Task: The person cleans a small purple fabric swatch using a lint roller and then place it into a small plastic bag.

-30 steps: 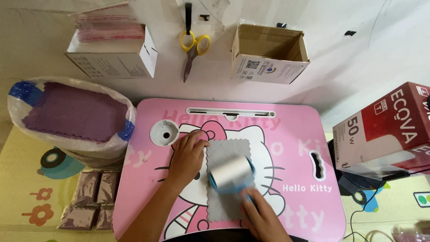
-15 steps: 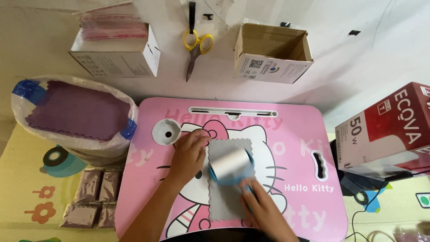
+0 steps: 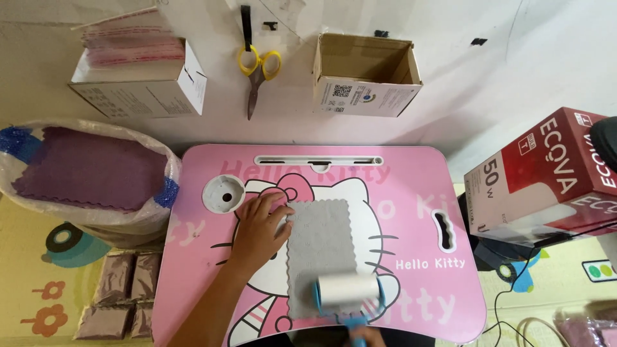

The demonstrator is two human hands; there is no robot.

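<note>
We press our left hand [image 3: 258,226] flat, fingers spread, on the left edge of the grey scallop-edged cloth [image 3: 319,250] lying on the pink cartoon lap table [image 3: 411,212]. Our right hand [image 3: 365,337], barely visible at the bottom edge, grips the handle of the blue-framed white lint roller [image 3: 348,292], which rests on the cloth's near end.

free: pink table [image 3: 411,212] right half | blocked: red box [image 3: 546,173] (beyond right edge)

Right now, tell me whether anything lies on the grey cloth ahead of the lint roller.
Nothing visible does. The roller sits at the near end of the cloth, and the grey surface beyond it is bare up to the far edge. The left hand presses only the cloth's left edge, beside that stretch.
</note>
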